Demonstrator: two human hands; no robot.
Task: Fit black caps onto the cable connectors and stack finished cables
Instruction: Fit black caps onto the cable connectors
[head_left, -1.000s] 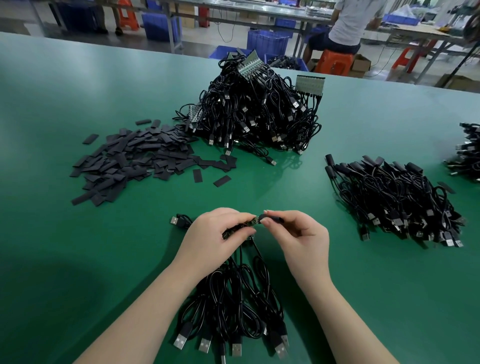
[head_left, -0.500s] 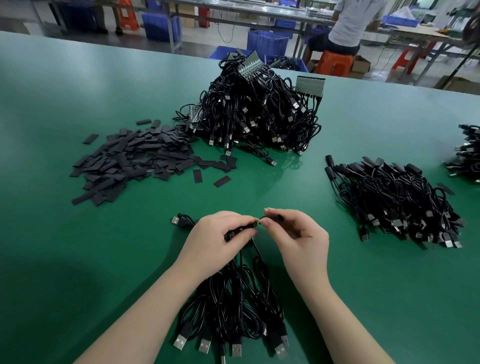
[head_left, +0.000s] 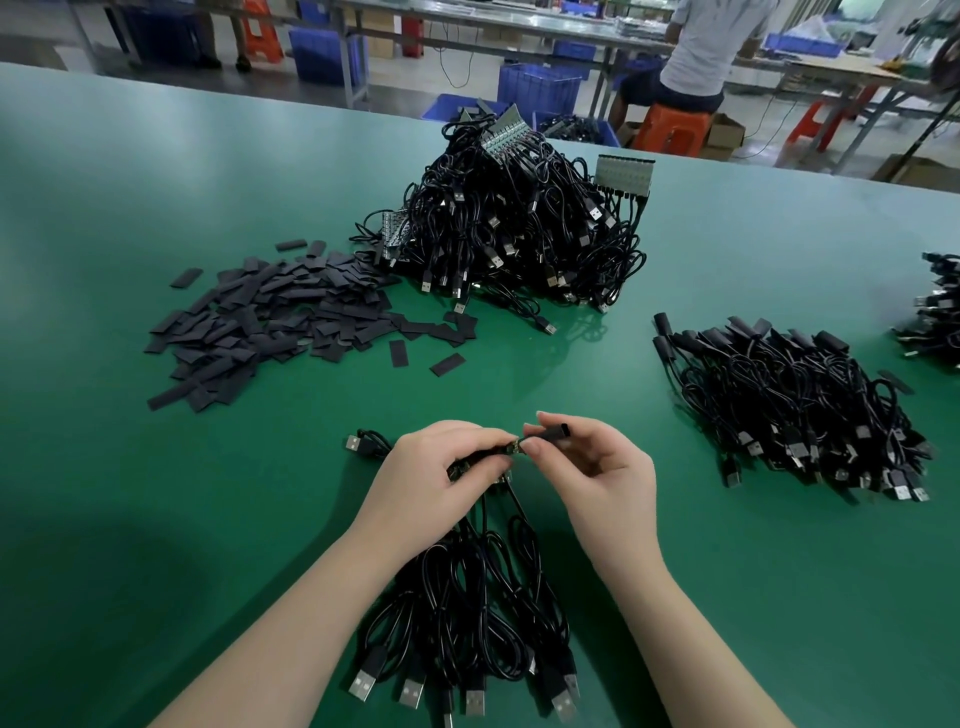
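At lower centre of the desk (head_left: 156, 519), the left hand (head_left: 431, 467) pinches a cable connector (head_left: 511, 448) while the right hand (head_left: 597, 467) pinches a black cap (head_left: 550, 432) at its tip (capping under way), which likely needs sliding on squarely next.

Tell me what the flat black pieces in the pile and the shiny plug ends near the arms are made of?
The flat black caps look like thin matte plastic or rubbery sleeving: dull, no glare, lying flattened like little strips. The USB plugs have silvery shells that catch the light, so probably metal, with black moulded plastic behind. The green table looks like a smooth, slightly glossy mat, since it shows soft reflections.
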